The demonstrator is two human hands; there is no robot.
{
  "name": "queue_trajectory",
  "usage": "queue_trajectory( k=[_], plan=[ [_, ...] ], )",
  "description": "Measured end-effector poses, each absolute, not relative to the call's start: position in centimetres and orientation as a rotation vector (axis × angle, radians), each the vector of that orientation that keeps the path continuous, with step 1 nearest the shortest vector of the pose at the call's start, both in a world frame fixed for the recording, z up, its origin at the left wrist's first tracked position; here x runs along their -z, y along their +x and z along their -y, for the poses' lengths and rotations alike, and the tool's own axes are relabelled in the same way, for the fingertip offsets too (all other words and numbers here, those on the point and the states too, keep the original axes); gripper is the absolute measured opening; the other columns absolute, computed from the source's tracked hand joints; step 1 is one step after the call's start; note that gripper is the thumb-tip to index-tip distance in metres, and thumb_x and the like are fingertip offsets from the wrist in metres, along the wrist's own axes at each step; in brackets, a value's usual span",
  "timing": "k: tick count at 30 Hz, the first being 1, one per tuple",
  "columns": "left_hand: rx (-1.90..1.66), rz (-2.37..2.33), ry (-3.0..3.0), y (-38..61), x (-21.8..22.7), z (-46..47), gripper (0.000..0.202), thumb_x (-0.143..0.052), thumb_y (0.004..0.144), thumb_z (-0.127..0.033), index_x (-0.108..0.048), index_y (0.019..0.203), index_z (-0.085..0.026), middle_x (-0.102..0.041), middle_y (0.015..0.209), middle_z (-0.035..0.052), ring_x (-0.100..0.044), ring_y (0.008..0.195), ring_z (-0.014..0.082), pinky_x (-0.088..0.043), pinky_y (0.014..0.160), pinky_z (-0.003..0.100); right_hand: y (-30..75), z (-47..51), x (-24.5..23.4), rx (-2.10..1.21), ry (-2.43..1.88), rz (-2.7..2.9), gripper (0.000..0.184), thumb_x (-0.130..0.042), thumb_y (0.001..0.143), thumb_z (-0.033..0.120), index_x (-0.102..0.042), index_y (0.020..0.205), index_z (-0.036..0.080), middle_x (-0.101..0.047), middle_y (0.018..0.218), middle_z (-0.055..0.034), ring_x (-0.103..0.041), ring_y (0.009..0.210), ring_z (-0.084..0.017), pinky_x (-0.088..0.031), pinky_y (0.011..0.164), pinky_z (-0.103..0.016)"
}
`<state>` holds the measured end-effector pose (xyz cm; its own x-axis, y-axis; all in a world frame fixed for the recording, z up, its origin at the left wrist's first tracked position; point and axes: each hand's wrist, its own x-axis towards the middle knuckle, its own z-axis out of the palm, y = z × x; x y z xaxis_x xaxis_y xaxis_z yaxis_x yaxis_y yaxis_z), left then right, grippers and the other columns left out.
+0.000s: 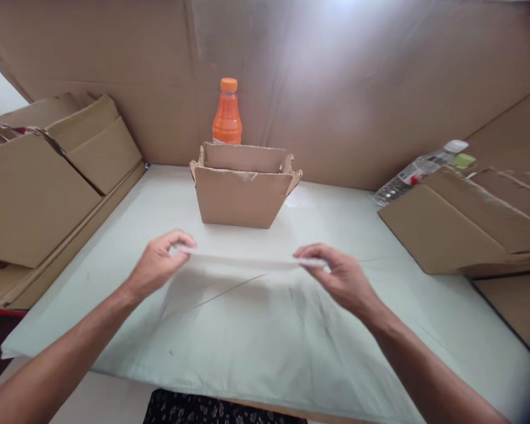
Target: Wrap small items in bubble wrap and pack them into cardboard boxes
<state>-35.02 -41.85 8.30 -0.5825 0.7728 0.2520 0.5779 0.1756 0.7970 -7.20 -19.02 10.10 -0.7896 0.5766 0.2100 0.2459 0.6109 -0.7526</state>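
Note:
A thin white sheet (242, 262) is stretched level between my two hands, above the pale green table cover. It is seen nearly edge-on and blurred, so whether it is paper, cloth or plastic I cannot tell. My left hand (161, 259) pinches its left end between thumb and fingers. At the right end, my right hand (335, 271) grips it the same way, fingers curled over the top. Just beyond the sheet stands an open cardboard box (238, 197) with sloping sides; its inside is mostly hidden.
Behind the box stands an orange bottle (228, 118). Larger cardboard boxes flank the table, one on the left (44, 194) and one on the right (472, 224). A clear plastic bottle (417, 174) leans by the right box. Cardboard walls (357, 106) rise behind the table cover (256, 353).

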Motion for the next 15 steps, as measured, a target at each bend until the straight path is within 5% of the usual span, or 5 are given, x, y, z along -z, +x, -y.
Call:
queue_trajectory(
  k=[6, 9, 15],
  plan=[
    [-2.15, -2.44, 2.096, -39.6, -18.7, 34.8, 0.003, -0.065, 0.084, -0.015, -0.065, 0.083, -0.018, -0.077, 0.103, 0.0018, -0.069, 0.107, 0.016, -0.052, 0.099, 0.034, -13.8, 13.8, -19.4, -0.253, -0.186, 1.946, 0.015, -0.059, 0.086, 0.015, -0.066, 0.088, 0.027, -0.077, 0.107, -0.0007, -0.07, 0.107, -0.021, -0.053, 0.099, -0.042],
    [-1.799, -2.614, 2.155, -42.9, -20.0, 31.0, 0.012, -0.061, 0.079, -0.007, -0.068, 0.081, -0.017, -0.077, 0.097, 0.0021, -0.065, 0.108, 0.0151, -0.049, 0.104, 0.034, -17.4, 9.7, -20.5, -0.061, -0.22, 2.109, 0.022, -0.054, 0.083, 0.008, -0.069, 0.086, 0.024, -0.078, 0.103, -0.0026, -0.069, 0.11, -0.021, -0.048, 0.103, -0.042],
    [-0.969, -2.573, 1.75, -46.7, -17.8, 28.3, 0.03, -0.054, 0.074, -0.014, -0.079, 0.09, -0.02, -0.072, 0.102, 0.0032, -0.064, 0.085, 0.0157, -0.053, 0.088, 0.034, -21.5, 4.9, -20.1, 0.077, -0.474, 2.874, 0.039, -0.052, 0.075, 0.004, -0.081, 0.089, 0.026, -0.08, 0.093, 0.0026, -0.072, 0.089, -0.019, -0.047, 0.089, -0.035]
  ],
)
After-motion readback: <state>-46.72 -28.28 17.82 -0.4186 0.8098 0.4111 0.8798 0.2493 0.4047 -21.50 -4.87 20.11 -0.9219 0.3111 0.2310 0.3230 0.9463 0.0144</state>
